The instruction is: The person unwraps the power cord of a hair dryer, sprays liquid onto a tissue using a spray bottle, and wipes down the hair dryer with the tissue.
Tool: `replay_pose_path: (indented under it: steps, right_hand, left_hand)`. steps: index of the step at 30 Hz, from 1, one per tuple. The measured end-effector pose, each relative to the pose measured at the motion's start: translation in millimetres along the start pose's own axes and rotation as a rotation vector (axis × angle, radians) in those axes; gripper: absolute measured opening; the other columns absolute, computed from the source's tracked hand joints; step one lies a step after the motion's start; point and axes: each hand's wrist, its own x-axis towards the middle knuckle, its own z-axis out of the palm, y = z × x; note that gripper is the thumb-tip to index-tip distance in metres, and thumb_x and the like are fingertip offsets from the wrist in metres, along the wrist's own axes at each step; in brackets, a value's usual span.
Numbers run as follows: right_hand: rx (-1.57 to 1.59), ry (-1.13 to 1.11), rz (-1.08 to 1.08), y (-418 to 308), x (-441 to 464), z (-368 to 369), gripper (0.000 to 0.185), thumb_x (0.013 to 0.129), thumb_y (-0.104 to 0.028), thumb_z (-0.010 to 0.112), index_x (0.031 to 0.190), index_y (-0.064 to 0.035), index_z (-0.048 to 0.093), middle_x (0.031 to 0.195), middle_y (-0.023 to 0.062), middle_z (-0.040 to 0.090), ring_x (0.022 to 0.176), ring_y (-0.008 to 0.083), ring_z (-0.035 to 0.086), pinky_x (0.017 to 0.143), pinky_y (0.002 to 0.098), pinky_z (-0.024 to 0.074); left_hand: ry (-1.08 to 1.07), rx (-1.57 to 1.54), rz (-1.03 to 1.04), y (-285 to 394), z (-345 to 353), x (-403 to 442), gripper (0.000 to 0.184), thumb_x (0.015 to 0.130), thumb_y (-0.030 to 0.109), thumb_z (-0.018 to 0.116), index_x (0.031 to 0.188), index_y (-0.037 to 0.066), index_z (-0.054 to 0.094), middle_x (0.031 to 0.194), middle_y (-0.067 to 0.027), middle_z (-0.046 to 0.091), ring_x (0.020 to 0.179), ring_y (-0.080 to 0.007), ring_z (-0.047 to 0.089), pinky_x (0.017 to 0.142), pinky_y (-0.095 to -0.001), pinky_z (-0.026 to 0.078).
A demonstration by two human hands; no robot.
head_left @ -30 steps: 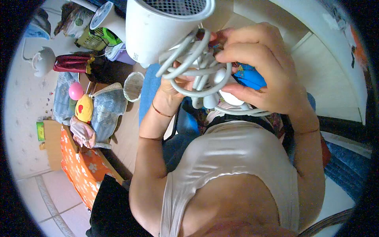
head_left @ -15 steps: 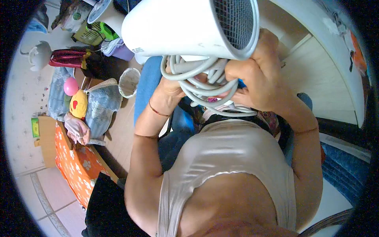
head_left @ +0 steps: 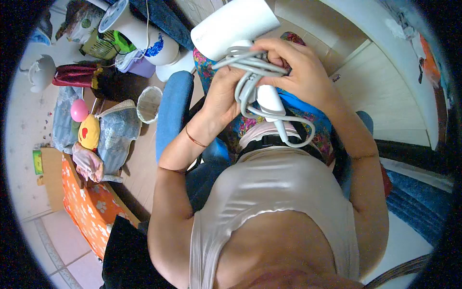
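A white hair dryer (head_left: 231,26) lies sideways above my lap, its barrel tilted up to the right. Its handle (head_left: 271,101) points toward my waist, and loops of grey cord (head_left: 248,79) wrap around it just below the barrel. My left hand (head_left: 224,94) is closed around the handle and the cord loops from the left; some fingers are hidden behind them. On the other side, my right hand (head_left: 298,67) pinches the cord where it crosses the handle. One loose loop of cord hangs from the handle's end beside my waist.
A blue armrest (head_left: 173,115) stands left of my lap. Beyond it are a white waste basket (head_left: 149,104), a purple box (head_left: 139,67) and a white appliance with a round base (head_left: 161,48). An orange patterned cloth (head_left: 86,202) lies lower left. A pale cabinet (head_left: 385,91) is at the right.
The hair dryer has moved lower and away from the camera, turning so its grille no longer shows. The cord loops now sit tighter around the handle, and my right hand has shifted up and left.
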Motion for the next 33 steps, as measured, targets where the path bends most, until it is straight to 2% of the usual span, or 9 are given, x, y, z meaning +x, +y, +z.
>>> replay_pose_path:
  steps: [5, 7, 12, 19, 23, 27, 28, 29, 33]
  right_hand:
    - [-0.088, 0.048, -0.160, 1, -8, -4, 0.038, 0.060, -0.018, 0.077, 0.090, -0.0104, 0.055, 0.072, 0.0048, 0.053, 0.063, 0.0217, 0.053, 0.054, 0.0324, 0.0416]
    - [-0.103, 0.131, -0.267, -4, -9, -3, 0.036, 0.059, -0.016, 0.077, 0.087, -0.0107, 0.055, 0.071, 0.0044, 0.052, 0.062, 0.0244, 0.052, 0.054, 0.0337, 0.0418]
    - [-0.269, 0.205, -0.406, -14, -13, -5, 0.032, 0.050, -0.020, 0.075, 0.074, -0.0124, 0.054, 0.073, 0.0036, 0.050, 0.071, 0.0244, 0.053, 0.062, 0.0346, 0.0454]
    - [-0.222, 0.181, -0.536, -15, -13, 2, 0.026, 0.057, -0.021, 0.070, 0.069, -0.0107, 0.049, 0.077, 0.0049, 0.054, 0.074, 0.0267, 0.054, 0.068, 0.0401, 0.0461]
    - [-0.160, 0.149, -0.365, -10, -16, 7, 0.030, 0.055, -0.017, 0.074, 0.070, -0.0097, 0.050, 0.077, 0.0050, 0.055, 0.068, 0.0248, 0.056, 0.061, 0.0354, 0.0462]
    - [0.029, 0.153, -0.116, -13, -14, 5, 0.032, 0.062, -0.013, 0.076, 0.085, -0.0075, 0.055, 0.075, 0.0078, 0.059, 0.067, 0.0232, 0.061, 0.060, 0.0325, 0.0491]
    - [0.090, 0.060, 0.090, -18, -13, -3, 0.038, 0.064, -0.012, 0.076, 0.096, -0.0080, 0.056, 0.079, 0.0101, 0.062, 0.073, 0.0219, 0.065, 0.062, 0.0322, 0.0506]
    - [0.089, 0.067, 0.031, -15, -12, -3, 0.039, 0.063, -0.012, 0.076, 0.096, -0.0084, 0.056, 0.079, 0.0101, 0.062, 0.073, 0.0220, 0.065, 0.063, 0.0320, 0.0505]
    - [-0.025, 0.061, -0.157, -11, -11, -9, 0.039, 0.060, -0.009, 0.077, 0.094, -0.0087, 0.058, 0.079, 0.0082, 0.058, 0.070, 0.0242, 0.061, 0.062, 0.0317, 0.0495]
  left_hand:
    - [0.133, 0.282, 0.100, -5, 8, -12, 0.035, 0.079, -0.003, 0.059, 0.112, 0.002, 0.047, 0.105, -0.0105, 0.058, 0.094, -0.0190, 0.060, 0.081, -0.0314, 0.052]
    - [0.047, 0.331, 0.116, -4, 4, -18, 0.039, 0.077, -0.003, 0.063, 0.112, 0.003, 0.048, 0.106, -0.0104, 0.058, 0.096, -0.0184, 0.059, 0.084, -0.0320, 0.050]
    - [-0.051, 0.217, 0.193, -2, 17, -30, 0.045, 0.078, 0.002, 0.065, 0.117, 0.001, 0.043, 0.097, -0.0127, 0.061, 0.082, -0.0219, 0.064, 0.073, -0.0324, 0.055]
    - [0.104, 0.215, 0.247, -2, 31, -32, 0.054, 0.075, 0.003, 0.066, 0.121, 0.001, 0.037, 0.100, -0.0116, 0.057, 0.088, -0.0183, 0.061, 0.077, -0.0304, 0.053]
    - [0.109, 0.243, 0.267, -9, 23, -30, 0.044, 0.077, 0.003, 0.058, 0.118, 0.000, 0.041, 0.101, -0.0112, 0.058, 0.084, -0.0163, 0.061, 0.074, -0.0273, 0.051]
    - [0.004, 0.249, 0.224, -6, 15, -25, 0.053, 0.074, 0.019, 0.059, 0.119, -0.003, 0.042, 0.105, -0.0130, 0.057, 0.094, -0.0200, 0.058, 0.085, -0.0321, 0.046]
    - [-0.069, 0.149, 0.308, -11, 18, -19, 0.058, 0.074, 0.029, 0.057, 0.120, -0.003, 0.042, 0.113, -0.0160, 0.054, 0.105, -0.0243, 0.052, 0.094, -0.0369, 0.040]
    - [-0.145, 0.058, 0.270, -8, 17, -18, 0.058, 0.077, 0.034, 0.053, 0.120, -0.003, 0.043, 0.118, -0.0183, 0.050, 0.112, -0.0276, 0.048, 0.099, -0.0401, 0.036]
    - [-0.251, -0.359, -0.019, 3, 4, -6, 0.050, 0.081, 0.028, 0.051, 0.118, -0.004, 0.045, 0.111, -0.0201, 0.055, 0.103, -0.0296, 0.055, 0.094, -0.0420, 0.042]
